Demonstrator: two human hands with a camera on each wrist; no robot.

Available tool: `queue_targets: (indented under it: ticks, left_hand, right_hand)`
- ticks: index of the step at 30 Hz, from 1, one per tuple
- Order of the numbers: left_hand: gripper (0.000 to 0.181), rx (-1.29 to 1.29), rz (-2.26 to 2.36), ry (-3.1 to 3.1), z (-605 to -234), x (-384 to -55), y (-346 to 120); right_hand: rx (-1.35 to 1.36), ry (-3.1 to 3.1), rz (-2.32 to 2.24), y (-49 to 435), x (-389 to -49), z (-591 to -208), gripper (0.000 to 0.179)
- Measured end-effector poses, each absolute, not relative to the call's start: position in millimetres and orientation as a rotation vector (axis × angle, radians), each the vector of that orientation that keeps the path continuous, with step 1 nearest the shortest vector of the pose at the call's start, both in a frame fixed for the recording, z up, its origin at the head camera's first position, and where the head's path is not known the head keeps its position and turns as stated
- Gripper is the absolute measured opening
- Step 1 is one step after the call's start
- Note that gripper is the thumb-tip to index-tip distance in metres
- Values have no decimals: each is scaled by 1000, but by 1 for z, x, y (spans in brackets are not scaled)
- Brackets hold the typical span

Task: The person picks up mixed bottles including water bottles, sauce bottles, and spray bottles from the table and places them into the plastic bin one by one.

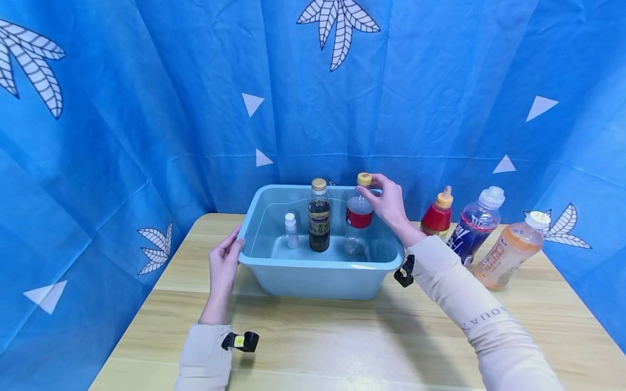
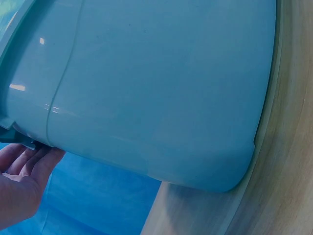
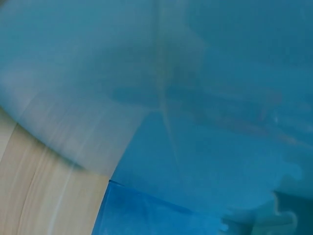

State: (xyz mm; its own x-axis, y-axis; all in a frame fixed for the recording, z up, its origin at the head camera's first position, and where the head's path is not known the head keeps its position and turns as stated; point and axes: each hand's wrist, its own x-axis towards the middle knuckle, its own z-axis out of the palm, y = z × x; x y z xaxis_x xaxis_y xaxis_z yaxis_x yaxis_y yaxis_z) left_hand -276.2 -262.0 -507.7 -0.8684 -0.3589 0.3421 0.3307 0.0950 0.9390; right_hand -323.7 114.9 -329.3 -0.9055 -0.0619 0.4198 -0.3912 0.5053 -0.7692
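Pinching a red-labelled bottle (image 1: 359, 219) by its yellow cap (image 1: 364, 178), a person's right hand (image 1: 389, 200) holds it inside the right part of a blue tub (image 1: 313, 281) on a wooden table (image 1: 313, 342). The left hand (image 1: 225, 263), fingers fairly straight, touches the tub's left rim. Left of the red-labelled bottle stand a dark bottle (image 1: 319, 225) and a small white-capped bottle (image 1: 292, 237).

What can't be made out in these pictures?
Head: the base of the red squeeze bottle, hidden behind the right sleeve.
Head: any print on the small white-capped bottle, too small.
Left wrist: part of the left grip, cut off by the left edge.
Right wrist: surface detail of the tub, blurred.
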Motion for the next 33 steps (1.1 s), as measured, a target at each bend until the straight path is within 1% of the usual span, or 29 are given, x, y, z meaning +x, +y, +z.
queue_targets:
  ticks: [6,12,15,18,19,20,23,25,26,27,31,33]
  left_hand:
    - [39,58,-1824,-1886,-511,-277,-263]
    - [39,22,-1818,-1882,-506,-274,-262]
    - [40,12,-1906,-1859,-484,-260,-253]
    - [39,-28,-1889,-1846,-481,-258,-251]
    - [39,11,-1889,-1869,-467,-249,-244]
    - [38,-12,-1902,-1853,-472,-253,-248]
    - [38,58,-1870,-1915,-442,-235,-232]
    - [39,85,-1934,-1913,-424,-223,-224]
    - [39,39,-1938,-1884,-434,-229,-229]
    - [40,62,-1921,-1904,-430,-226,-226]
    - [39,-2,-1904,-1861,-485,-260,-253]
    - [39,29,-1860,-1891,-498,-269,-259]
  right_hand:
    - [384,-2414,1369,113,-326,-332,43]
    - [383,-2421,1372,112,-326,-332,44]
    - [390,-2419,1388,112,-326,-334,44]
    - [403,-2416,1397,113,-326,-335,45]
    - [407,-2414,1398,113,-326,-335,45]
    - [409,-2416,1396,113,-326,-336,46]
    - [410,-2419,1393,114,-325,-335,47]
    - [412,-2423,1386,115,-324,-335,48]
    - [414,-2426,1380,115,-324,-335,49]
    - [415,-2425,1380,115,-323,-334,49]
    - [419,-2429,1366,115,-323,-335,50]
    - [421,-2426,1368,115,-323,-335,51]
